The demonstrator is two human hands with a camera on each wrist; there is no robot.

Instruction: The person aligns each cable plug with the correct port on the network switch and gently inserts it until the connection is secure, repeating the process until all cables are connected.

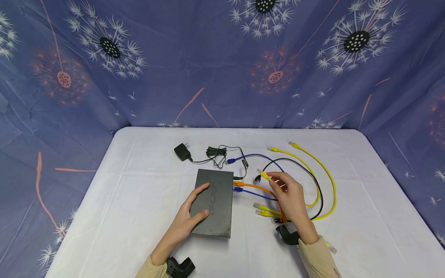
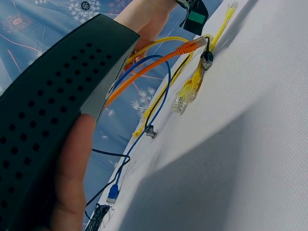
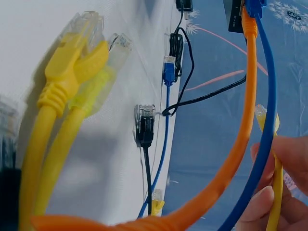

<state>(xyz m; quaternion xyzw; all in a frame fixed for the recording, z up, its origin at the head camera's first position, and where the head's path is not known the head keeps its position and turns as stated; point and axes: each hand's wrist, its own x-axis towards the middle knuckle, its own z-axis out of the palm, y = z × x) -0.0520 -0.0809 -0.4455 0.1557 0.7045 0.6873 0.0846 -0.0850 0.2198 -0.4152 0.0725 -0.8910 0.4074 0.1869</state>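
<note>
A dark grey TP-LINK network switch (image 1: 220,202) is held by my left hand (image 1: 182,218), thumb and a finger spread over its top. In the left wrist view its dotted vent side (image 2: 53,86) shows, with a finger (image 2: 74,173) against the casing. An orange cable (image 1: 255,186), a blue cable (image 1: 257,194) and a black power lead (image 1: 238,178) run into the switch's right side. To the right, my right hand (image 1: 290,195) pinches a yellow Ethernet cable just behind its clear plug (image 1: 265,175). That plug points toward the switch, apart from it.
Behind the switch lie a black power adapter (image 1: 182,152), its bundled lead (image 1: 216,151) and a loose blue plug (image 1: 230,161). Yellow cables (image 1: 328,173) and a black cable (image 1: 320,189) loop around the right hand. Several plugs (image 1: 262,210) lie near the right wrist.
</note>
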